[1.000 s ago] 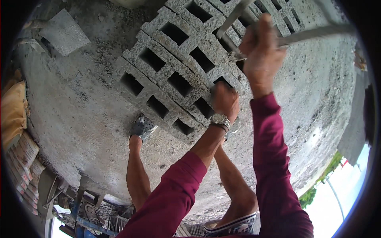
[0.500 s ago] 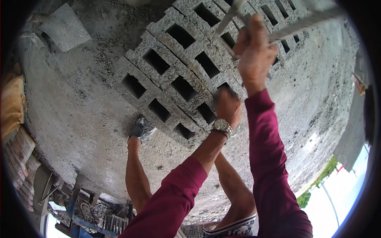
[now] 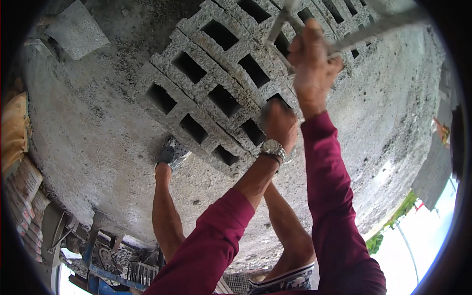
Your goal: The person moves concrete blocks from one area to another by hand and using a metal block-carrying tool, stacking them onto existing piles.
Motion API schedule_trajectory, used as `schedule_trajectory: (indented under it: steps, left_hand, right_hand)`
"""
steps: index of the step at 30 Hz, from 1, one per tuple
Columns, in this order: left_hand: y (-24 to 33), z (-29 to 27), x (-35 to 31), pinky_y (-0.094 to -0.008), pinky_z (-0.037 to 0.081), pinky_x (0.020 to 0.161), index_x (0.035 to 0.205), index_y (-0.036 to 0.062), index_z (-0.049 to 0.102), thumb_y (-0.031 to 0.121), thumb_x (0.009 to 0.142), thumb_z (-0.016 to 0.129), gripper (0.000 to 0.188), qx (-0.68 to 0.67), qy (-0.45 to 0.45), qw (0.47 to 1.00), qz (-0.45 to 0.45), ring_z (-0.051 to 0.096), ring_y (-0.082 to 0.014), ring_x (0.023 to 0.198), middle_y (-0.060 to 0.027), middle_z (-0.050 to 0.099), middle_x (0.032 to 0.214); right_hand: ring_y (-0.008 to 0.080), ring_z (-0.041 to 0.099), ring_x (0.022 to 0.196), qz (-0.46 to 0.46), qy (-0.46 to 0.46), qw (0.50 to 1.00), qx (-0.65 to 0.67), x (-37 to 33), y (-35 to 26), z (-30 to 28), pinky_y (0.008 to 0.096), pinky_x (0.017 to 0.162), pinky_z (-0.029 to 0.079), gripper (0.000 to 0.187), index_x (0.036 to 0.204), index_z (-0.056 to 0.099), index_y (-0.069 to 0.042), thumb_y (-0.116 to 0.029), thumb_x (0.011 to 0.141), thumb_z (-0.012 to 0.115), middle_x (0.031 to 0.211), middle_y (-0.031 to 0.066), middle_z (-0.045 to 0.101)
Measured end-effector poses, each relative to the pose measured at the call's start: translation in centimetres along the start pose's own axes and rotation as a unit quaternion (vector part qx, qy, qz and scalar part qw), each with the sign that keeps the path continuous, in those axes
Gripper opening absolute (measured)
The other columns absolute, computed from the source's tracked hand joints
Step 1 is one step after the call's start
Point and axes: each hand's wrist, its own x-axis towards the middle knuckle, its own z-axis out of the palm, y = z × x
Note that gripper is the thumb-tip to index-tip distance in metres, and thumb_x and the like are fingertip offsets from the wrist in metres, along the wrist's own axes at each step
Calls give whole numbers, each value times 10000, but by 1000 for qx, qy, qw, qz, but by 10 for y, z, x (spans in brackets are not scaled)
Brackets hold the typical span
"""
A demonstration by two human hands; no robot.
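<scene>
Hollow grey concrete blocks (image 3: 196, 105) stand close together in rows on the ground, their dark rectangular openings facing up. My left hand (image 3: 280, 122), with a metal watch at the wrist, is curled against a near block, right beside one opening. Its fingertips are dark and blurred, so what they grip is hidden. Farther up and right, over the blocks, my right hand (image 3: 311, 73) is closed around a grey metal bar frame (image 3: 378, 30). One long bar of it runs off to the right, and thinner angled bars reach up and left of the hand.
A flat grey slab (image 3: 78, 30) lies at the far left. Stacked bags (image 3: 30, 184) and an orange-yellow sack (image 3: 16, 125) line the left edge. Metal machine parts (image 3: 105, 263) stand at the lower left. My shod foot (image 3: 172, 151) is beside the nearest blocks on the rough ground (image 3: 93, 128).
The whole view has shifted slightly, with the blocks a little farther up and left. Both hands keep their places relative to the blocks, and the metal frame stays in my right hand.
</scene>
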Motion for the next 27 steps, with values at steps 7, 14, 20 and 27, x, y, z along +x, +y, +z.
schedule_trajectory:
  steps: [7,14,20,27]
  left_hand:
    - [1,-5,3,-393,325,987,784,42,656,224,739,666,187,38,-48,998,8,592,-239,835,-97,656,707]
    - [1,-5,6,-413,307,964,783,59,667,176,782,620,126,46,-40,997,40,599,-231,837,-75,655,683]
    - [0,-3,-1,-396,313,960,800,57,665,218,772,643,165,78,-63,995,12,592,-229,864,-78,661,706]
    - [8,-6,5,-374,317,956,793,61,634,269,736,690,223,57,-48,997,10,572,-216,860,-71,646,712]
  right_hand:
    - [110,227,410,-194,-202,940,193,-5,-112,-68,303,454,231,565,723,618,-47,-386,1010,268,457,-30,276]
    - [77,488,546,37,-58,995,-69,-38,58,-76,258,522,398,557,785,641,-37,-548,951,499,603,35,559]
    - [111,403,422,-13,24,999,33,-34,-11,-74,270,431,316,608,680,598,-30,-544,967,442,505,21,469]
    - [129,319,428,-160,-158,956,187,-15,-103,-105,294,475,312,494,733,588,-13,-383,970,363,496,-1,359]
